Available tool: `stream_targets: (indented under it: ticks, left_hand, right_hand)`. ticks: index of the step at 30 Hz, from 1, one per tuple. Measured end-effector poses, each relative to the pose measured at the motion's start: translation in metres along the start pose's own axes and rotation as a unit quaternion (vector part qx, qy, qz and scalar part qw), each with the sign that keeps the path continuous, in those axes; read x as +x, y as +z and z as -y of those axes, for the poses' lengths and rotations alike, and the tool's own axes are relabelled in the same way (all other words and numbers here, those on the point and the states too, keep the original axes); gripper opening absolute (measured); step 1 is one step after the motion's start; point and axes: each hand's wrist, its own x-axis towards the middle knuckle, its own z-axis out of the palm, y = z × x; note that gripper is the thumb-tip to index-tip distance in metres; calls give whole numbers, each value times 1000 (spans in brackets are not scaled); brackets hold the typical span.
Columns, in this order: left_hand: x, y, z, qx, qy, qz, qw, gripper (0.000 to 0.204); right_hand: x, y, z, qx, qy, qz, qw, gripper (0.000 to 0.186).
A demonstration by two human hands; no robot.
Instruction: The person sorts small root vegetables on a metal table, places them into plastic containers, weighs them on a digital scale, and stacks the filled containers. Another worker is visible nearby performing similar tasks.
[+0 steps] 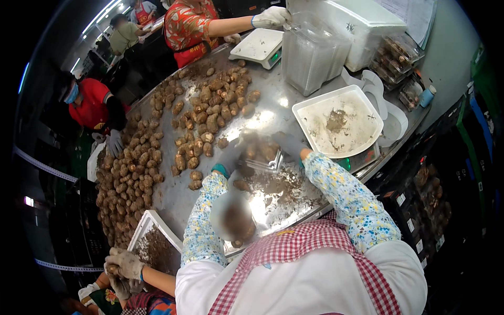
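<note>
My left hand (230, 156), in a grey glove, grips the left side of a clear plastic box (270, 164) holding several brown tubers (254, 149). My right hand (287, 143), also gloved, grips its right side; both hands are somewhat blurred. The box is over the steel table (184, 210), with loose dirt under and in front of it. A single tuber (241, 185) lies just below it. Heaps of tubers (215, 100) spread beyond my left hand. Right of my right hand is a white tray (336, 123) with dirt on it, on a scale.
Co-workers stand across the table (186, 29) and at left (89, 105); another's gloved hands (123, 268) are at lower left beside a white tray (137, 236). At back are a scale (254, 47), stacked clear boxes (310, 58) and a foam box (357, 31). Dark crates (462, 157) line the right.
</note>
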Motion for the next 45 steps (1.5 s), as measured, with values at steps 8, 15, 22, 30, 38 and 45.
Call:
stream_targets:
  ticks: [8, 15, 22, 30, 38, 45]
  left_hand:
    - [21, 8, -10, -90, -55, 92, 990, 21]
    - [-6, 16, -9, -101, -31, 71, 992, 33]
    - [-38, 26, -41, 38, -37, 36, 998, 42]
    - [-107, 89, -34, -64, -61, 77, 993, 52]
    - [-142, 99, -35, -181, 27, -57, 981, 52]
    - [-109, 113, -164, -142, 171, 78, 972, 60]
  right_hand:
    - [-102, -7, 53, 441, 214, -67, 869, 48]
    - [-121, -5, 76, 258, 181, -74, 946, 68]
    - [-113, -9, 39, 57, 104, 43, 992, 90]
    - [-149, -16, 40, 91, 213, 37, 972, 84]
    - [-151, 19, 79, 291, 135, -176, 931, 77]
    - [-199, -87, 112, 207, 98, -327, 917, 51]
